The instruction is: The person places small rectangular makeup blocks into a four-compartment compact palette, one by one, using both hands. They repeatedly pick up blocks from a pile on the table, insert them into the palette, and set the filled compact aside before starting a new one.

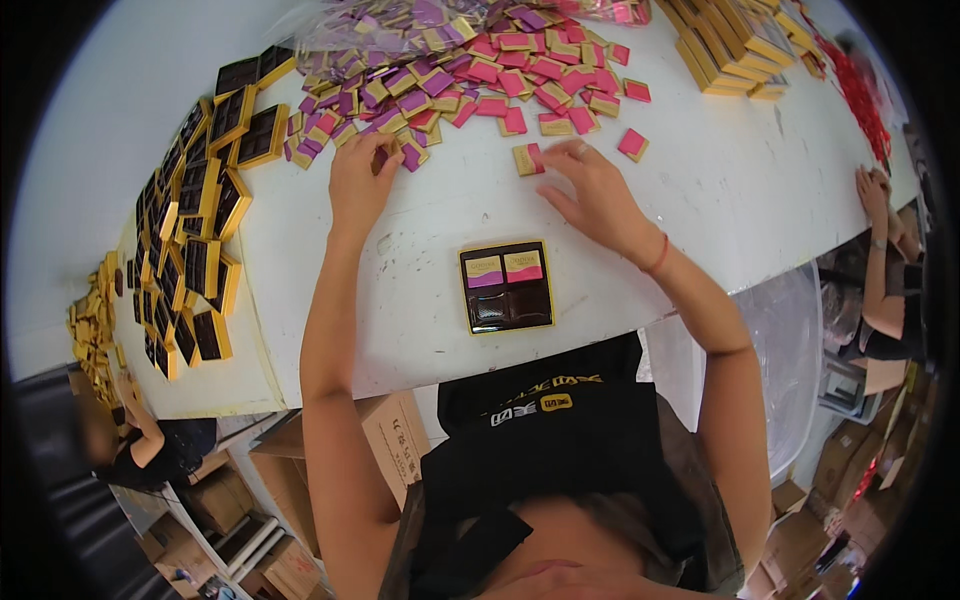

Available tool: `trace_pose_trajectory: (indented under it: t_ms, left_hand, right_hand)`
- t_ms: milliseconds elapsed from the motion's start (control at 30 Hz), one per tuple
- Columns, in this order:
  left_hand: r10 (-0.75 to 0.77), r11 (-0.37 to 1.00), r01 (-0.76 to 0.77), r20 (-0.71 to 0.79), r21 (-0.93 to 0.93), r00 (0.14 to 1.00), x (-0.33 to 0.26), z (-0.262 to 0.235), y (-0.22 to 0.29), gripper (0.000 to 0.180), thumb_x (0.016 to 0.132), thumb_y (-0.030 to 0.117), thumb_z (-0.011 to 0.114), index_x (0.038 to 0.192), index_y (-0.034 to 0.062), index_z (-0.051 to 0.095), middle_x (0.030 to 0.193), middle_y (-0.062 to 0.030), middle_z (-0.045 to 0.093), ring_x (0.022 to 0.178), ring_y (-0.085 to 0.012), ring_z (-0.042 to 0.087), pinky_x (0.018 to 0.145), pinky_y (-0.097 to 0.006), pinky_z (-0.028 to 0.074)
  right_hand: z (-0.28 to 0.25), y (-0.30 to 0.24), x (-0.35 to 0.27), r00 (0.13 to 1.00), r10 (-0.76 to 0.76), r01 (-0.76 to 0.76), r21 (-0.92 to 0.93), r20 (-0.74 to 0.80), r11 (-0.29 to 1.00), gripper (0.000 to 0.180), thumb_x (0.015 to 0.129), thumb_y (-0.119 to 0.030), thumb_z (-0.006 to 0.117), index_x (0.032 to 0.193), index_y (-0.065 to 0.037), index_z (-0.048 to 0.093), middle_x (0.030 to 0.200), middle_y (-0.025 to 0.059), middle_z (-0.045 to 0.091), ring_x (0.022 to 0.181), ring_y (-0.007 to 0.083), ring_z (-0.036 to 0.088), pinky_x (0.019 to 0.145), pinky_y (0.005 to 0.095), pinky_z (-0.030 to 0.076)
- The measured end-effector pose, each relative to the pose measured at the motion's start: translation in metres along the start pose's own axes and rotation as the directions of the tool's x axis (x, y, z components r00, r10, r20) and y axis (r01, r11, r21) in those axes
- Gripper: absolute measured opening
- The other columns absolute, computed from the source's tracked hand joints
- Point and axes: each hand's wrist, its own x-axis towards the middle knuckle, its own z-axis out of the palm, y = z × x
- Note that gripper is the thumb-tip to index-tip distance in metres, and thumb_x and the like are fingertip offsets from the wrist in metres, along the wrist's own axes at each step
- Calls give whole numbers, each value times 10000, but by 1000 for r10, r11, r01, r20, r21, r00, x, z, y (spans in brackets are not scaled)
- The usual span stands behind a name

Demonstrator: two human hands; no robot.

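A square gold-edged box (508, 306) holding two flat wrapped pieces (485, 271) lies on the scuffed white surface (410, 310). Beyond, the right hand (600, 195) is open at a gold-and-pink piece (524, 160); the left hand (361, 182) curls at a heap (545, 75), grip unclear. Cardboard boxes (396, 440) stand below.

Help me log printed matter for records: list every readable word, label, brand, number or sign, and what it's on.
Locations only; wording isn't copied.
Purple-and-gold piece in the open box: small lettering on its gold part.
Pink-and-gold piece beside it: likewise.
Black clothing: yellow and white characters.
Cardboard box: dark markings, too blurred to read.
Loose pieces: any print too small to read.
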Motion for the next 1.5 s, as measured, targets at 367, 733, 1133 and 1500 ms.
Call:
trace_pose_trajectory:
  t_ms: [367, 733, 1133, 1500]
  left_hand:
    - [68, 988, -36, 218, -147, 974, -13, -25, 8, 457, 793, 80, 799, 1230, 120, 673, 1116, -51, 603, 896, -166, 592, 728, -292, 475]
    - [206, 951, -193, 33, -241, 978, -165, -9, 117, 544, 593, 237, 929, 1051, 89, 676, 1043, -77, 644, 930, -283, 613, 785, -372, 516]
    - [303, 936, -321, -133, -146, 944, -200, 11, 111, 487, 700, 140, 854, 1158, 80, 699, 1180, -70, 680, 1074, -275, 612, 901, -390, 503]
    - [173, 831, -299, -293, -469, 940, -222, -2, 87, 288, 739, 88, 848, 1008, 52, 750, 1047, -98, 667, 821, -250, 659, 707, -329, 539]
  right_hand:
    - [0, 12, 23, 991, 76, -66, -81, 115, 995, 311, 818, -192, 770, 1049, -31, 640, 958, 120, 610, 856, 279, 613, 724, 376, 507]
    - [3, -72, -61, 992, -67, 9, 466, 110, 885, 444, 915, 20, 643, 1344, -87, 608, 893, 90, 647, 830, 246, 603, 741, 320, 498]
    - [4, -71, -81, 987, -80, 46, 229, 139, 972, 311, 816, 42, 714, 1107, -68, 703, 879, 80, 628, 819, 256, 603, 676, 350, 509]
    - [17, -98, -70, 996, 80, -88, 434, 37, 897, 228, 810, 5, 752, 1023, -67, 717, 891, 71, 651, 753, 234, 616, 673, 319, 507]
